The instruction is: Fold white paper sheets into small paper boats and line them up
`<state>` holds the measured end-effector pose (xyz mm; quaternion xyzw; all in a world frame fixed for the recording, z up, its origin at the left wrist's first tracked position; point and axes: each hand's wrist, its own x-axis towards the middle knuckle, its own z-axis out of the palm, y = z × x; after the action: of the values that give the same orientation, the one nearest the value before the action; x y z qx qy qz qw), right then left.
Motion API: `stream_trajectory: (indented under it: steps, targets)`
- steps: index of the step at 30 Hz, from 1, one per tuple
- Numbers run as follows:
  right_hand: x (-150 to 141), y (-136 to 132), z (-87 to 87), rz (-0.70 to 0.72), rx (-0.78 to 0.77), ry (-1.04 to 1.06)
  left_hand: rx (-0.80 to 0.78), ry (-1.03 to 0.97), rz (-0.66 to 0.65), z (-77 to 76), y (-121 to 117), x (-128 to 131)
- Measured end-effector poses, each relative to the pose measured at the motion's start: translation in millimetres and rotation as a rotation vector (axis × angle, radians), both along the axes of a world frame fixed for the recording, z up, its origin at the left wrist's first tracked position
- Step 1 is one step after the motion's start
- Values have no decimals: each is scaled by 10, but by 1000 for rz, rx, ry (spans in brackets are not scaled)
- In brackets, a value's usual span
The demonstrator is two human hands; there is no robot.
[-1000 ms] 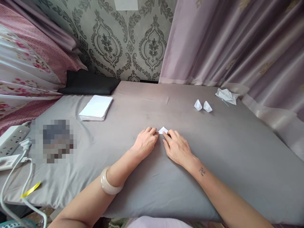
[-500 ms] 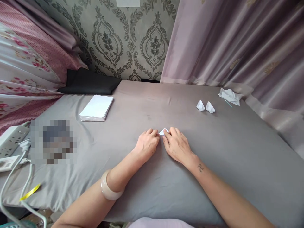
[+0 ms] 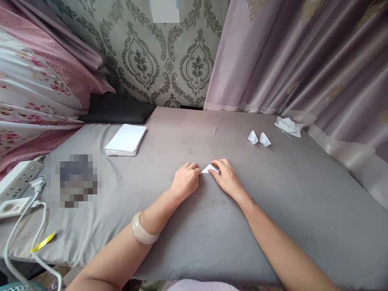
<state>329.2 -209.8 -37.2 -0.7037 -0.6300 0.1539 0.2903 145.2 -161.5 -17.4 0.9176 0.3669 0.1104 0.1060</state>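
A small folded white paper (image 3: 209,169) lies on the grey cloth-covered table (image 3: 273,194) near its middle. My left hand (image 3: 186,182), with a pale bangle on the wrist, presses its curled fingertips against the paper's left corner. My right hand (image 3: 226,178) covers the paper's right side, fingers bent and pinching its edge. Only a small triangle of the paper shows between the two hands.
A stack of white sheets (image 3: 125,139) lies at the back left beside a black cushion (image 3: 118,109). Two small folded paper pieces (image 3: 259,138) and crumpled paper (image 3: 287,125) sit at the back right. A power strip (image 3: 18,180) with a cable hangs at the left edge. Curtains border the right.
My right hand has turned and slid over the paper, folding its right side inward. The left hand has stayed on the left corner. The camera has shifted slightly.
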Motion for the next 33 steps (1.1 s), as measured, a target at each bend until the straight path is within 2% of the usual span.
stream_trajectory:
  steps: [6,10,15,17,20,23,25,27,31,33]
  targets:
    - [-63,-39,-29,13,61,-2,-135,-276,93,-60,43,22]
    - [-86,-78,40,11,72,89,-399,-512,149,-75,60,35]
    - [-72,-151,145,93,47,391,-687,-654,130,-5,47,82]
    - [-44,-178,191,126,57,435,-778,-685,73,68,34,110]
    - [16,-225,270,176,53,391,-855,-645,-15,215,21,145]
    - [77,-274,356,190,42,355,-813,-525,-85,335,43,190]
    - [114,-286,403,188,48,362,-783,-492,-74,363,76,250]
    - [150,-269,424,134,99,394,-776,-550,2,350,103,339]
    - [211,-180,384,-254,341,535,-883,-944,257,269,57,527]
    - [207,-149,350,-358,347,616,-980,-1099,345,226,-16,580]
